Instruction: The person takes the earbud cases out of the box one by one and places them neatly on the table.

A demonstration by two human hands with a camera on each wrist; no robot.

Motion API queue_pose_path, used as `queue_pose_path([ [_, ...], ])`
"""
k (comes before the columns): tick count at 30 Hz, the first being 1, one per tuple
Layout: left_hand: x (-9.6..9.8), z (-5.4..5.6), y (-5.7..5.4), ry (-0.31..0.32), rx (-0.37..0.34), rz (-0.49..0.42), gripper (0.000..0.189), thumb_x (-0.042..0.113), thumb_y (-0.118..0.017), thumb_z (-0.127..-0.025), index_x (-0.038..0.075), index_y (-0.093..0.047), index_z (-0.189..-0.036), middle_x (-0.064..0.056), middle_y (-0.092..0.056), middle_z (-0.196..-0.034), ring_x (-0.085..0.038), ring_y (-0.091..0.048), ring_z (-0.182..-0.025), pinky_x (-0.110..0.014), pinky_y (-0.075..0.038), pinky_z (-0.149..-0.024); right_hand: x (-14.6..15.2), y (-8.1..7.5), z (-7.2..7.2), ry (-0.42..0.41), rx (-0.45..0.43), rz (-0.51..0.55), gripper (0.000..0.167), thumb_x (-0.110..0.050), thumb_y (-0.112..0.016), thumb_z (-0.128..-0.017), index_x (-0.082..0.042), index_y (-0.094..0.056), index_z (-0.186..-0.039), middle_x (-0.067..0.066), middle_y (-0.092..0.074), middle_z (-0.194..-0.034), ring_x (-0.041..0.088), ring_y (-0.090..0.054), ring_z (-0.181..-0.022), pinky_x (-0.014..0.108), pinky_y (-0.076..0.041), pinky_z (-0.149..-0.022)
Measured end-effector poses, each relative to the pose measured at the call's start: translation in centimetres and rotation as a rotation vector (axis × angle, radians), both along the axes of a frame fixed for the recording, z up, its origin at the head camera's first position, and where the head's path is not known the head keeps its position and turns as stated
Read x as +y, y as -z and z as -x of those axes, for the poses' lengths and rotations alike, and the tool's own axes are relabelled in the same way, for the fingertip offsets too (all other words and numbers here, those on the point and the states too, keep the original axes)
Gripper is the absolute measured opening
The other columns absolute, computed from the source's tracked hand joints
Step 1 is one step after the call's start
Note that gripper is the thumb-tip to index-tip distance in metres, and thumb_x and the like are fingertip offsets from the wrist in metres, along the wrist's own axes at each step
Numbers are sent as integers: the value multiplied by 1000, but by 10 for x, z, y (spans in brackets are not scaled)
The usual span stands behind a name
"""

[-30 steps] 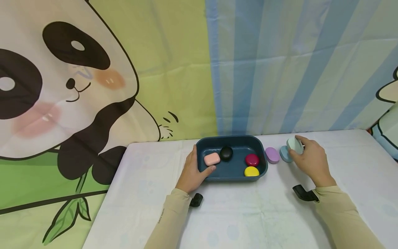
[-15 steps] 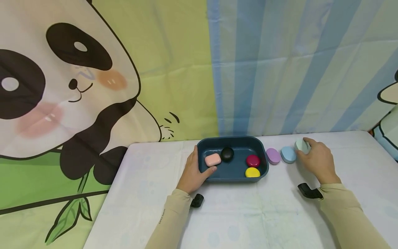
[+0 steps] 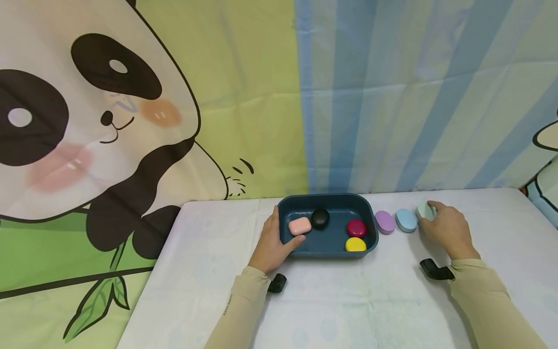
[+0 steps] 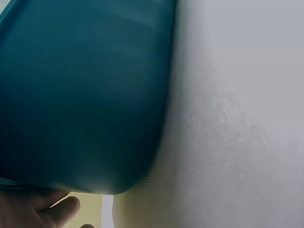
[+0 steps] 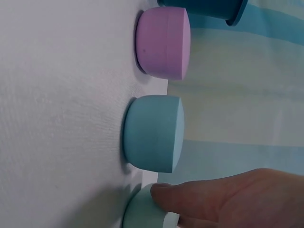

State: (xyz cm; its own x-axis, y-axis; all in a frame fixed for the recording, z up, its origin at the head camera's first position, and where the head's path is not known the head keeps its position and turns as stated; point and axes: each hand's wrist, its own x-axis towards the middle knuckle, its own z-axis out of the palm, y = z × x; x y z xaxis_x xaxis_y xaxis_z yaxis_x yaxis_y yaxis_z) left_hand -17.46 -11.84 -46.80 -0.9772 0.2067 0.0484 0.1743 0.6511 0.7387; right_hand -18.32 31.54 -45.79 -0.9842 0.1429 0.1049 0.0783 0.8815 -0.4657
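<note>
My right hand (image 3: 450,230) pinches a pale green round case (image 3: 424,212) between thumb and fingers, low at the table surface. Beside it in a row stand a light blue round case (image 3: 406,220) and a purple one (image 3: 385,222). The right wrist view shows their flat tops and rounded sides, with the thumb against the pale green case (image 5: 145,209). My left hand (image 3: 271,245) holds the left end of a dark blue tray (image 3: 329,254), thumb over its front rim. In the left wrist view some fingers (image 4: 64,211) show beyond the tray's wall.
Inside the tray lie a pink rounded block (image 3: 300,226), a black round piece (image 3: 320,219), a dark red one (image 3: 356,228) and a yellow one (image 3: 355,244). A white cloth (image 3: 348,305) covers the table. Behind it hangs a printed curtain (image 3: 253,97).
My right hand has brought the pale green case from over the light blue one down and to the right, onto the table beside it. The left hand still holds the tray.
</note>
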Motion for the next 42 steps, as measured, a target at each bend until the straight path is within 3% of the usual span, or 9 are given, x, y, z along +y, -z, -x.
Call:
queue_pose_path([
  [7, -1, 0, 2, 4, 7, 2, 114, 68, -65, -87, 14, 2, -163, -10, -13, -167, -27, -15, -153, -52, -24, -119, 1, -3, 0, -5, -73, -11, 58, -23, -61, -93, 15, -48, -134, 46, -51, -124, 64, -51, -104, 69, -46, -81],
  [12, 0, 1, 1, 3, 11, -3, 114, 68, -65, -87, 13, 1, -163, -10, -14, -167, -28, -16, -153, -52, -25, -118, 3, -6, 0, -13, -72, -6, 61, -23, -63, -92, 17, -46, -135, 46, -51, -123, 65, -50, -104, 69, -44, -82],
  [23, 0, 2, 1, 2, 15, -9, 115, 66, -67, -87, 9, -2, -163, -12, -16, -167, -28, -17, -152, -52, -27, -118, -9, -19, -8, -21, 15, 3, 61, -22, -65, -94, 18, -44, -136, 49, -49, -118, 63, -45, -108, 71, -41, -84],
  [30, 0, 2, 0, 1, 7, -5, 115, 66, -67, -87, 10, -1, -163, -11, -16, -167, -28, -17, -152, -51, -26, -118, -35, -35, -14, -44, 73, 44, 61, -21, -66, -94, 15, -46, -139, 49, -44, -127, 66, -40, -114, 74, -38, -87],
  [42, 0, 2, 2, -4, 0, 6, 114, 66, -66, -87, 11, 0, -163, -10, -15, -167, -27, -16, -153, -51, -25, -119, -86, -45, -20, -120, 199, 65, 55, -13, -71, -89, 12, -52, -135, 42, -49, -129, 59, -45, -116, 72, -39, -93],
])
